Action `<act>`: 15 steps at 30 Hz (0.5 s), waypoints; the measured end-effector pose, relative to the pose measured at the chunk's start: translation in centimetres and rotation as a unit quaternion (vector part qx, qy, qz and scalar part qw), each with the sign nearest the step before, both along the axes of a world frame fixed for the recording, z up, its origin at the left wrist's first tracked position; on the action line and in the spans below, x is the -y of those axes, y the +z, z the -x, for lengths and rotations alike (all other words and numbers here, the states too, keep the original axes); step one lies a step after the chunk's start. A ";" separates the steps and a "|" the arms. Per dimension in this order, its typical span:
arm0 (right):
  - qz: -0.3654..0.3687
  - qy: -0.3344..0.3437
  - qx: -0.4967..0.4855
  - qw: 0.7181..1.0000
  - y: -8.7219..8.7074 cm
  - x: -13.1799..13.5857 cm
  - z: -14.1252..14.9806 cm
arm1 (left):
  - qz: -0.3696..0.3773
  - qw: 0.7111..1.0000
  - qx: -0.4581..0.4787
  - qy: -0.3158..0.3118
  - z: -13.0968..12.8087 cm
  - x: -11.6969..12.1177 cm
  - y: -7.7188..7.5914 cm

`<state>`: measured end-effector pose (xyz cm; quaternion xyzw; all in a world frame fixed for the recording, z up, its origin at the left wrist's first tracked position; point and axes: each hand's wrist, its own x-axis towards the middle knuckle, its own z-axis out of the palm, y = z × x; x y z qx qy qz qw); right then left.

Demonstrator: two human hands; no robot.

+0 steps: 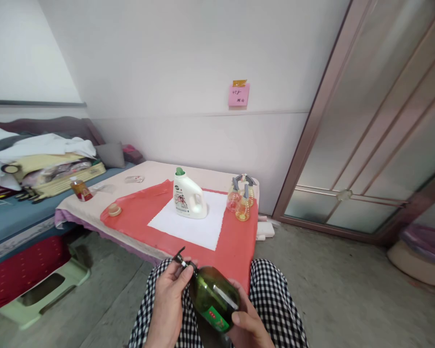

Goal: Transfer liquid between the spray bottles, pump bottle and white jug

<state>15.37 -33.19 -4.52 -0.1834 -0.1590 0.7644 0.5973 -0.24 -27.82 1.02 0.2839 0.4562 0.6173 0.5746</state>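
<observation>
A dark green pump bottle (213, 292) with a green label lies tilted above my lap, its black pump head pointing up and left. The fingers of my left hand (172, 290) close around the pump collar at the bottle's neck. My right hand (250, 316) wraps the lower end of the bottle, thumb on its side near the label. Beyond them, a white detergent jug (189, 200) with a green cap stands upright on a white cloth (203, 232).
Several spray bottles (242, 205) with grey trigger heads stand at the right of the red sheet (137, 212). A roll of tape (114, 209) and a drink bottle (80, 188) are at left. A red-topped stool (29, 270) stands on the floor; a sliding door (351, 145) is at right.
</observation>
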 end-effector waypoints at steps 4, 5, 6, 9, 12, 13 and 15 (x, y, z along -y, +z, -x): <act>0.013 -0.004 0.007 1.000 -0.4 0.1 -0.2 | 0.001 1.000 0.028 0.010 0.1 -0.1 0.2; 0.015 -0.006 0.005 1.000 -0.6 0.1 -0.4 | -0.004 0.999 0.041 0.020 0.4 -0.3 0.3; 0.019 -0.007 0.001 1.000 -0.7 0.1 -0.5 | -0.010 0.998 0.053 0.033 0.7 -0.5 0.3; 0.032 -0.003 -0.023 0.999 -0.9 0.2 -0.9 | -0.027 0.995 0.069 0.067 1.9 -1.2 0.6; 0.033 0.003 -0.032 0.999 -1.1 0.1 -1.2 | -0.033 0.993 0.072 0.089 2.9 -1.8 0.8; 0.029 0.003 -0.031 0.999 -1.1 0.0 -1.3 | -0.033 0.992 0.076 0.100 3.2 -2.0 0.8; 0.021 0.001 -0.026 0.999 -1.4 -0.1 -1.6 | -0.030 0.988 0.088 0.124 3.5 -2.3 0.9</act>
